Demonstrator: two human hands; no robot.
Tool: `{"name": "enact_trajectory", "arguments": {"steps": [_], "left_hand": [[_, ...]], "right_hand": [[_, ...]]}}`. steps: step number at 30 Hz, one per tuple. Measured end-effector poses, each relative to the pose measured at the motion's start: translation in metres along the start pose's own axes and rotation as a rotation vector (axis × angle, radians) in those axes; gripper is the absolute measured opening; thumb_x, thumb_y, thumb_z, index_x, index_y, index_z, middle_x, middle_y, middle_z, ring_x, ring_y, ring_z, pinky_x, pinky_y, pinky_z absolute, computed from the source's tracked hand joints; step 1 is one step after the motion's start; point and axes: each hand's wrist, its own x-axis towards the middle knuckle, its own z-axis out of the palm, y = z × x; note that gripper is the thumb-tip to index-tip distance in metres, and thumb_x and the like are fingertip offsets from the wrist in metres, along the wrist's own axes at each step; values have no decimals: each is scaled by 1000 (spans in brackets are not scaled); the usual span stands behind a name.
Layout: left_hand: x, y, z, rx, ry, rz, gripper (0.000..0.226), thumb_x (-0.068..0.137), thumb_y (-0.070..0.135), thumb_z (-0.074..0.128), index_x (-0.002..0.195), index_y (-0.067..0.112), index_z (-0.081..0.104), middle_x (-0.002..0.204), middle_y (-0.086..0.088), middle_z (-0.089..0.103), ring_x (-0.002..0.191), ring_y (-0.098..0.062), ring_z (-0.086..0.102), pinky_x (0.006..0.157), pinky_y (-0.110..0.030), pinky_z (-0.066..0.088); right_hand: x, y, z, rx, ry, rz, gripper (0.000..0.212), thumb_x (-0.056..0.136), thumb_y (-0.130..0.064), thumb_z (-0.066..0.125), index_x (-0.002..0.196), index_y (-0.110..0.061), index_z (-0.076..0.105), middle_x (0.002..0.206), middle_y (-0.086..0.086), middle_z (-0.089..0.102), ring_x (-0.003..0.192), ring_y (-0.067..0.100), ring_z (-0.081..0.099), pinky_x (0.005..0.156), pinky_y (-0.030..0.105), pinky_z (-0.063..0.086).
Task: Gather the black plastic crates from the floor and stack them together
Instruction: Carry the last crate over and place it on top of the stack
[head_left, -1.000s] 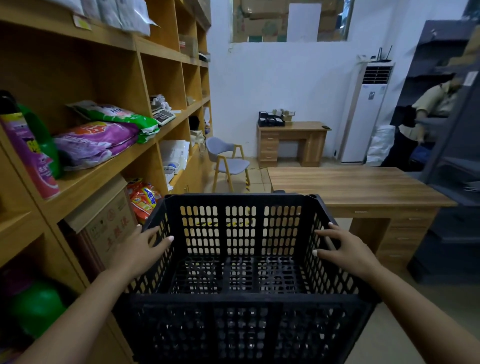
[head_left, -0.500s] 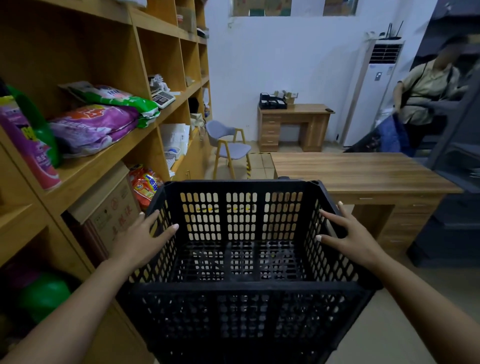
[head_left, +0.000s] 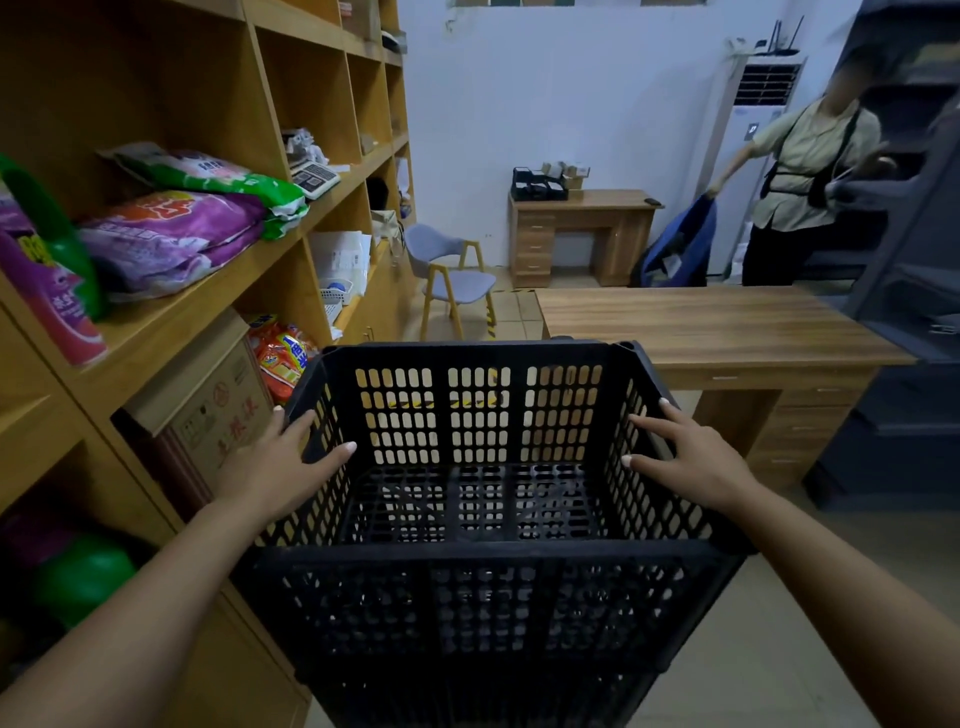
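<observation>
Hands grip one black crate (head_left: 483, 519) by its two side walls: the left hand (head_left: 283, 467) wraps the left rim with its thumb inside, and the right hand (head_left: 691, 462) does the same on the right rim, fingers curled over the edge. Crate is empty, held upright in front of the body beside the wooden shelving (head_left: 218, 322), with a wooden surface (head_left: 701, 322) just beyond it.

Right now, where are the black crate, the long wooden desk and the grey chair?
black crate (head_left: 483, 551), head view, on its near top rim.
long wooden desk (head_left: 691, 322), head view, on the bare top.
grey chair (head_left: 462, 285), head view, on the seat.
</observation>
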Motion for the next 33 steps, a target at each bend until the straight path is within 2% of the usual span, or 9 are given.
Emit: {"name": "enact_trajectory", "arguments": {"steps": [4,11,20,25,28,33], "left_hand": [[-1,-2,-3,44,-64,34,101,68,90,19,152,33,11,161,-1,-9,133,-37,40,85,-42,52],[-17,-3,0,81,-85,12,100,70,87,21,152,33,8,161,-2,-9,138,-42,28,99,-50,43],[-25,-1,3,-4,-53,23,97,71,85,27,152,33,14,162,-2,-3,141,-44,20,108,-57,30],[-27,-11,4,-57,-67,18,105,63,94,24,151,35,19,162,2,3,138,-39,31,107,-53,35],[-36,-10,9,-60,-32,30,94,72,86,29,151,34,18,162,1,1,142,-42,18,110,-52,27],[-33,-9,5,-75,-53,43,92,76,82,33,151,32,19,162,0,1,143,-43,12,113,-54,21]], "right_hand": [[-5,-2,-2,-26,-12,4,68,85,-60,57,145,-38,36,162,2,10,143,36,26,109,49,36],[-33,2,6,-157,-43,28,74,87,-64,51,150,-36,25,163,0,2,143,35,22,106,48,38],[-34,-4,3,-199,3,36,71,88,-62,51,149,-31,32,163,2,5,140,35,30,105,45,38],[-30,-1,8,-191,63,41,72,84,-66,53,146,-32,38,163,0,10,137,33,38,97,43,43],[-31,0,10,-200,91,38,73,82,-68,53,144,-33,39,162,0,13,135,33,41,97,46,44],[-32,-3,12,-198,77,60,71,83,-67,53,143,-33,42,162,2,14,136,32,40,94,44,44]]}}
